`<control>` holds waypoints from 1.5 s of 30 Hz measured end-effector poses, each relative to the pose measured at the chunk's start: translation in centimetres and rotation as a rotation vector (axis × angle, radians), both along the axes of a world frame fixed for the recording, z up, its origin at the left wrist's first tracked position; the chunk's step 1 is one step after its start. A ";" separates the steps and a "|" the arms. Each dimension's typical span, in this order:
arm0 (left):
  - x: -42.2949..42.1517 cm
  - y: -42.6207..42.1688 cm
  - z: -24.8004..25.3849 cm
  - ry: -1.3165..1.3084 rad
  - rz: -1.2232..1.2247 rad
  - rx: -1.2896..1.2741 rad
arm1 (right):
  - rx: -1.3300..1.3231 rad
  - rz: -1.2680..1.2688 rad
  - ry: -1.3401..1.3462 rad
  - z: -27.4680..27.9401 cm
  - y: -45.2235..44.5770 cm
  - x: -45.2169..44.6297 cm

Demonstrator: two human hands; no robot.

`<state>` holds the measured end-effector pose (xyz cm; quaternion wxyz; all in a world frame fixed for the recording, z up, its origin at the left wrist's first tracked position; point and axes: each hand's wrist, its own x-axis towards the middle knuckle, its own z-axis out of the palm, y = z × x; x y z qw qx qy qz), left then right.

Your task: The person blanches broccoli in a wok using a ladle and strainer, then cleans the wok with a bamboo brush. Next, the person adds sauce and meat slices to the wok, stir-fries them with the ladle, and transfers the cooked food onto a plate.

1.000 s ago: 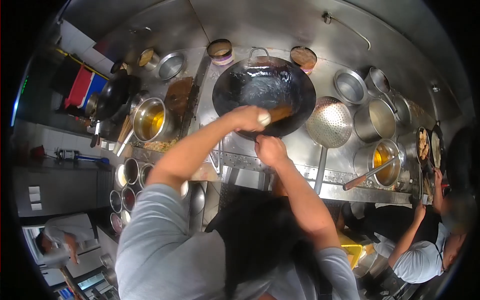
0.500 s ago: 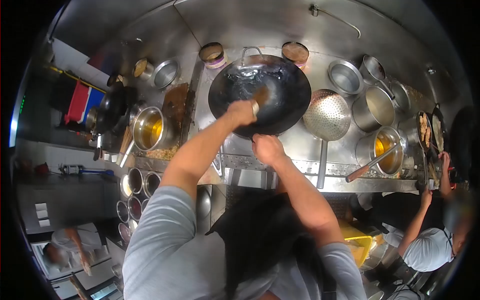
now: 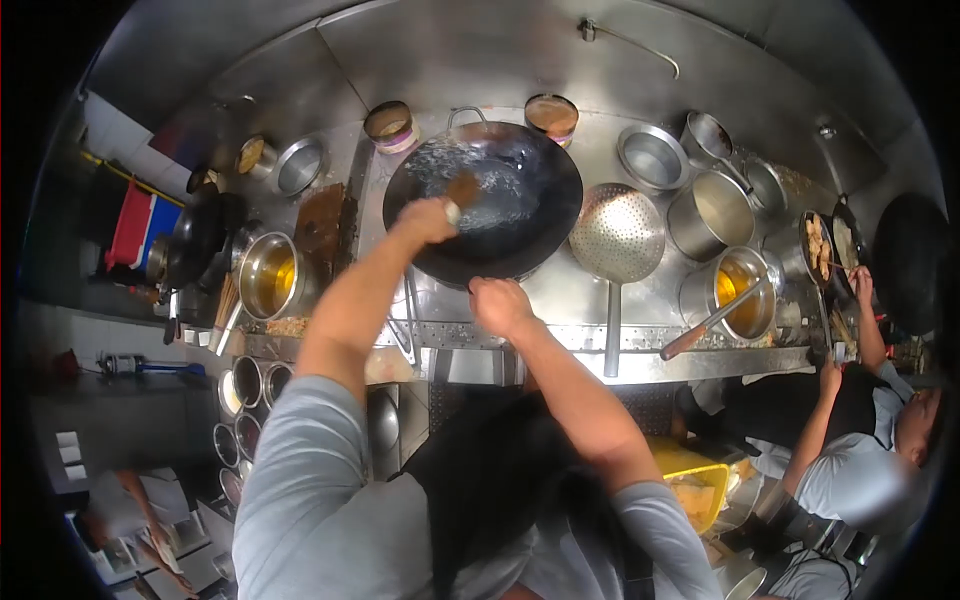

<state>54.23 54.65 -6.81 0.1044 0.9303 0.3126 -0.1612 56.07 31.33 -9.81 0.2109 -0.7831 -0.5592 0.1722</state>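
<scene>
black wok (image 3: 545,220) sits mid-scene on the steel surface (image 3: 560,305), wet and shiny inside. left hand (image 3: 428,220) over its near-left part, fingers wrapped round a brown brush (image 3: 463,188), brush end inside the wok, blurred. right hand (image 3: 503,307) at the near edge, fingers clenched on the wok; exact grip hidden. perforated strainer (image 3: 618,232) just right of it, handle pointing near. pot of yellow liquid (image 3: 700,303) further right.
</scene>
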 end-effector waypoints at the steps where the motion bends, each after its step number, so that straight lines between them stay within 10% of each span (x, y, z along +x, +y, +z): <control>1: 0.0 -1.6 -1.1 -0.027 -0.015 -0.059 | -0.002 -0.006 -0.001 0.0 0.0 -0.1; 10: -10.4 -0.7 10.9 0.463 -0.420 0.238 | -0.011 0.019 -0.036 0.5 0.0 -0.2; 16: -2.3 4.4 -2.8 -0.027 0.203 0.183 | 0.036 0.013 -0.043 0.0 0.1 -0.8; 25: -8.1 -5.6 6.8 0.169 -0.380 -0.079 | 0.078 0.016 -0.027 -0.7 0.3 -0.7; 29: -9.4 0.0 14.4 0.557 -0.434 0.263 | 0.080 0.022 -0.032 -0.5 0.2 -0.6; 35: -4.8 3.7 13.0 0.157 -0.127 0.385 | 0.088 0.003 -0.047 -0.5 0.2 -0.4; 45: 0.1 5.9 9.8 0.403 -0.197 0.213 | 0.072 -0.006 -0.021 -0.4 0.1 -0.7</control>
